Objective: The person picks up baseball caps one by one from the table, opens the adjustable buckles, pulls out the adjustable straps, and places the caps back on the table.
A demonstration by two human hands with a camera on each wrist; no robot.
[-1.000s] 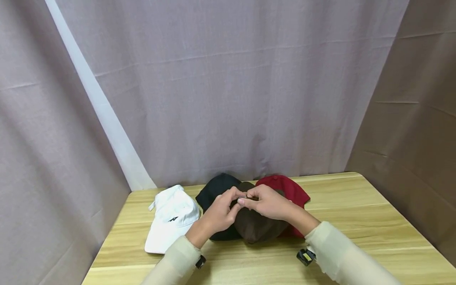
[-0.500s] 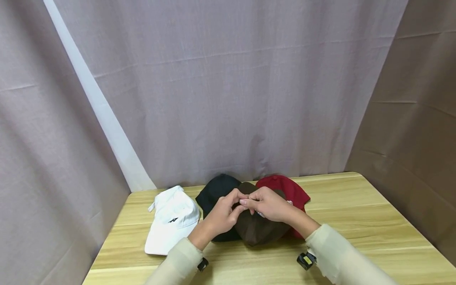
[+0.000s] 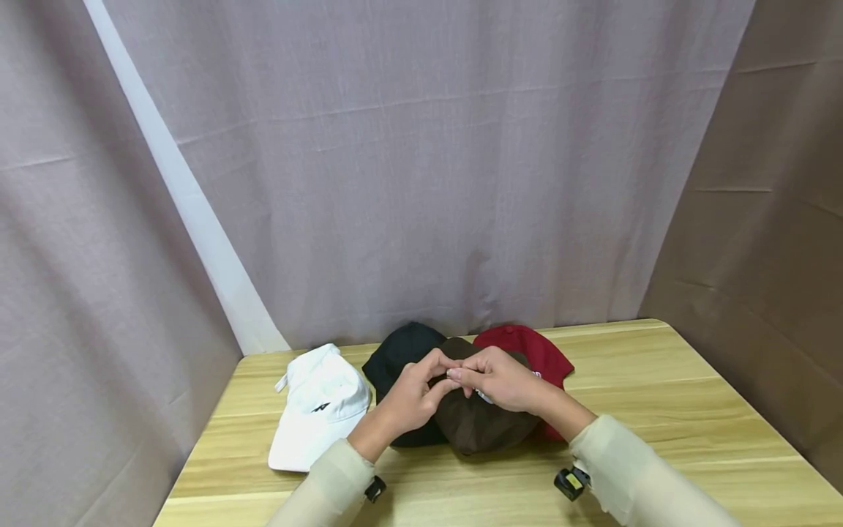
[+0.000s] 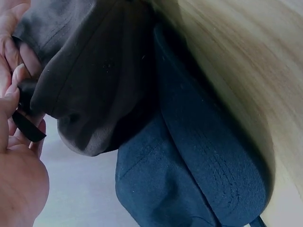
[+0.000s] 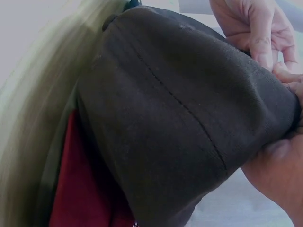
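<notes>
Both hands meet over a dark brown cap [image 3: 484,424] on the table. My left hand [image 3: 411,395] pinches the dark strap [image 4: 28,126] at the cap's opening; in the left wrist view the strap's loose end sticks out below the thumb. My right hand [image 3: 503,380] pinches the strap area from the other side, its fingertips touching the left ones. Fingers partly hide the strap in the head view. The brown crown bulges large in the right wrist view, with a stitched seam. Behind it lie a navy-black cap [image 4: 203,142] and a red cap [image 3: 527,348].
A white cap [image 3: 329,395] with a small dark mark lies at the left of the wooden table [image 3: 658,410]. Grey-mauve curtains [image 3: 461,183] rise behind the table's back edge. A small black device [image 3: 571,481] hangs by the right sleeve.
The joined fingertips have shifted slightly right and drawn together, covering a small shiny bit seen between them earlier. The brown cap has moved slightly, showing more of a white mark. Other caps stay put.
</notes>
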